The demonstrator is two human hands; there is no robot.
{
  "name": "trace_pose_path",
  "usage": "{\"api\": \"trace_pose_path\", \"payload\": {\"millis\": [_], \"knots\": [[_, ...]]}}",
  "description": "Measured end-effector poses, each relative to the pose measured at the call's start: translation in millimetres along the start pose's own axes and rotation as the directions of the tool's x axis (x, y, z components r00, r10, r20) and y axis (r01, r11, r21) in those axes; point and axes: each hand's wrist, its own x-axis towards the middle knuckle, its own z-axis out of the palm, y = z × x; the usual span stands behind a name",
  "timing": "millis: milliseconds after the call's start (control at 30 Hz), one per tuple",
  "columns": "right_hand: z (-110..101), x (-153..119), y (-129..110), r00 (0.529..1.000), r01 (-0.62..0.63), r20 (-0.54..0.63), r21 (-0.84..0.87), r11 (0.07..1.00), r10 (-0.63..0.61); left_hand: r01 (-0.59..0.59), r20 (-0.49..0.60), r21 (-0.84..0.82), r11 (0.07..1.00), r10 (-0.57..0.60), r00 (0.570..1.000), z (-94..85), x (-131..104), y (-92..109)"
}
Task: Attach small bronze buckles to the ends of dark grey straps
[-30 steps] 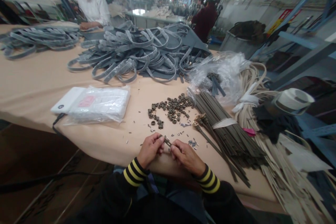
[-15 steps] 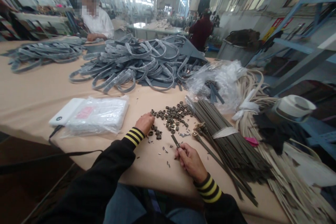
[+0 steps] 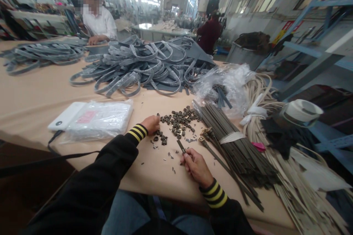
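My left hand [image 3: 151, 124] is at the left edge of a pile of small dark olive loops [image 3: 180, 119], its fingers closed at a loop; what they hold is too small to make out. Nearer the table's front edge, my right hand [image 3: 196, 165] pinches a short dark olive strip [image 3: 181, 146], which points up and to the left. Small metal bits [image 3: 171, 155] lie scattered between the hands. Right of the pile rests a bundle of long olive strips [image 3: 237, 147] tied with a white band, with a buckled strap [image 3: 212, 150] beside it.
Grey-blue straps [image 3: 143, 66] are heaped at the back. A plastic-wrapped white packet [image 3: 102, 119] lies left. Clear plastic bags [image 3: 237, 80], cream cords [image 3: 261, 91] and a white roll [image 3: 302, 112] are on the right. A person in white [image 3: 100, 24] sits across the table.
The whole view has shifted slightly, moving the scene a little to the left. My left hand remains by the loops and my right hand still holds the strip.
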Motion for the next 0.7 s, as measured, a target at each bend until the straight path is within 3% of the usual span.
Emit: {"api": "trace_pose_path", "payload": {"millis": [67,133,233,333,400,600,700], "knots": [[-3,1,-3,0.999,-0.018,0.049,0.052,0.998,0.015,-0.006,-0.058,-0.024,1.0,0.005,0.998,-6.8,-11,7],[-6,0,-10,0.996,-0.046,0.084,0.087,0.995,0.039,-0.037,-0.198,-0.076,0.996,0.022,0.98,-8.2,-29,22],[-5,-4,-25,0.994,-0.079,0.084,0.157,0.984,0.066,-0.271,-0.482,-0.19,0.944,0.15,0.863,4.8,-66,53],[1,-9,-34,0.99,-0.116,0.103,0.263,0.958,0.092,-0.507,-0.591,-0.149,0.849,0.334,0.734,28.5,-102,79],[5,-11,-34,0.982,-0.162,0.142,0.307,0.938,0.123,-0.568,-0.626,-0.143,0.811,0.37,0.686,42.4,-118,87],[10,-18,-31,0.983,-0.136,0.156,0.276,0.952,0.095,-0.63,-0.696,-0.274,0.726,0.303,0.652,59.7,-132,86],[8,-20,-34,0.994,-0.067,0.098,0.171,0.983,0.05,-0.613,-0.678,-0.394,0.685,0.233,0.697,60.7,-136,88]]}}
